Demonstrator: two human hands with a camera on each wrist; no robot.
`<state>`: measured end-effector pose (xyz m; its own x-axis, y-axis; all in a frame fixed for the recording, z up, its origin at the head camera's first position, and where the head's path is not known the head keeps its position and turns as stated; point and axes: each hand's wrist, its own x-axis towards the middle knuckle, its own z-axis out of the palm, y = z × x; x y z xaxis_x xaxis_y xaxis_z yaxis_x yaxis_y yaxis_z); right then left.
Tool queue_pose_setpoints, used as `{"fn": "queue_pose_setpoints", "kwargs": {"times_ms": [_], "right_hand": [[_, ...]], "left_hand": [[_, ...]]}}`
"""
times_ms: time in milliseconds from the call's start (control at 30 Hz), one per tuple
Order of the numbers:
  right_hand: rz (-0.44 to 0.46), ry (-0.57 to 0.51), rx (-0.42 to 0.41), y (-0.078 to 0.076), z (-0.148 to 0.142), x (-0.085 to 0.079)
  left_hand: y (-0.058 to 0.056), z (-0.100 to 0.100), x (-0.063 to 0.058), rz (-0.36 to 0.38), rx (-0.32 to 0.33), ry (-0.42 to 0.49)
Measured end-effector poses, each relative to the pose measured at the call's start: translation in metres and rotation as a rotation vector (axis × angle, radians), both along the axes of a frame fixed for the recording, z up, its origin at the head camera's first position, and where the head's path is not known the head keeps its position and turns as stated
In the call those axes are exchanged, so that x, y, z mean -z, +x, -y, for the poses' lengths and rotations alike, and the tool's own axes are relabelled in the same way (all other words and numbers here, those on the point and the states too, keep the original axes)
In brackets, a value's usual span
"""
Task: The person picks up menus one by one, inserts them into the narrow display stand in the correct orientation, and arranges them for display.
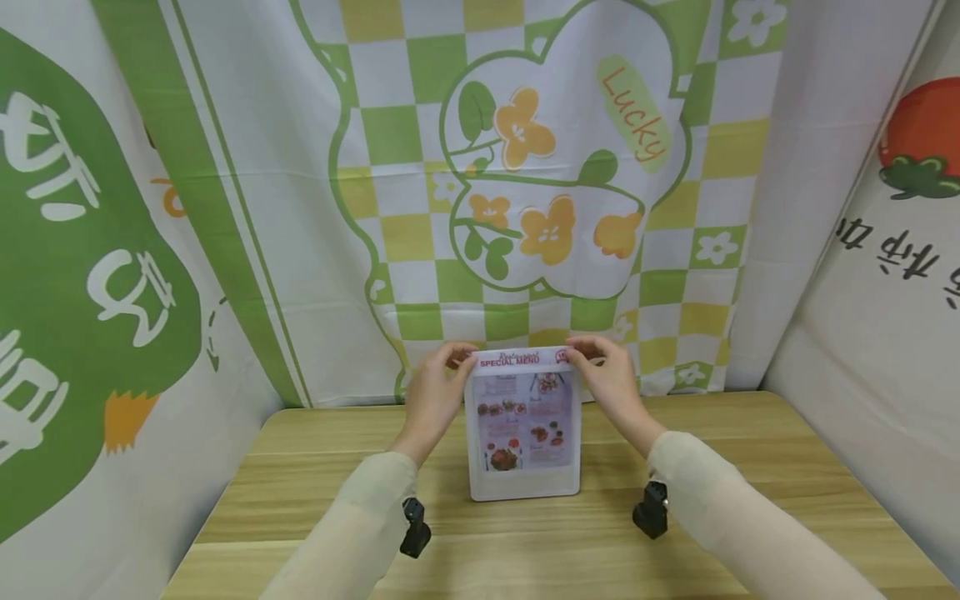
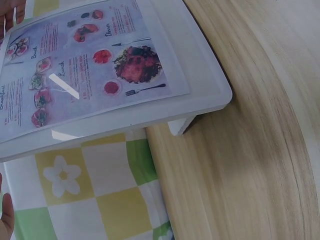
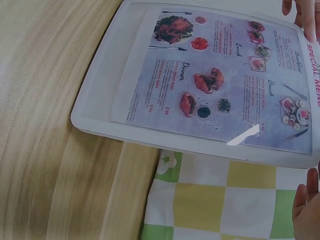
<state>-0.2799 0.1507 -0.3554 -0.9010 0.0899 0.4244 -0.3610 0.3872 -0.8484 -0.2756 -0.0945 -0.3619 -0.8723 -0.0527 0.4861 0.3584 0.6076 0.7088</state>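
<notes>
A white menu holder (image 1: 525,487) stands on the table, leaning back, with a support foot (image 2: 181,125) behind it in the left wrist view. A printed menu sheet (image 1: 517,421) shows through its clear front, and its "SPECIAL MENU" heading sticks out above the holder's top. Below the sheet's lower edge runs a blank white band. My left hand (image 1: 437,387) pinches the sheet's top left corner, while my right hand (image 1: 611,379) pinches the top right one. In the right wrist view, fingers (image 3: 308,20) lie at the heading end of the sheet (image 3: 220,80).
The wooden table (image 1: 315,475) reaches back to a green and yellow checkered cloth (image 1: 435,321) hanging behind it. Printed cloth walls stand at left (image 1: 67,275) and right (image 1: 892,292). Both forearms carry a small black wrist camera (image 1: 651,510).
</notes>
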Motion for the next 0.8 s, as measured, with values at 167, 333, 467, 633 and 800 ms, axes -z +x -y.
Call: {"fn": "queue_pose_setpoints", "kwargs": {"times_ms": [167, 333, 467, 633, 800], "right_hand": [[0.025, 0.008, 0.013, 0.001, -0.001, 0.003], [0.053, 0.019, 0.029, 0.001, -0.001, 0.008], [0.071, 0.028, 0.031, 0.002, -0.002, 0.011], [0.061, 0.046, 0.018, 0.001, -0.002, 0.015], [0.054, 0.056, 0.0, 0.004, -0.002, 0.019]], "left_hand": [[-0.002, 0.002, 0.005, -0.022, 0.005, -0.014], [-0.001, 0.004, 0.009, -0.033, 0.007, -0.022], [-0.001, 0.006, 0.011, -0.034, 0.0, -0.024], [0.0, 0.009, 0.013, -0.031, -0.006, -0.025], [0.004, 0.01, 0.015, -0.03, -0.027, -0.045]]}}
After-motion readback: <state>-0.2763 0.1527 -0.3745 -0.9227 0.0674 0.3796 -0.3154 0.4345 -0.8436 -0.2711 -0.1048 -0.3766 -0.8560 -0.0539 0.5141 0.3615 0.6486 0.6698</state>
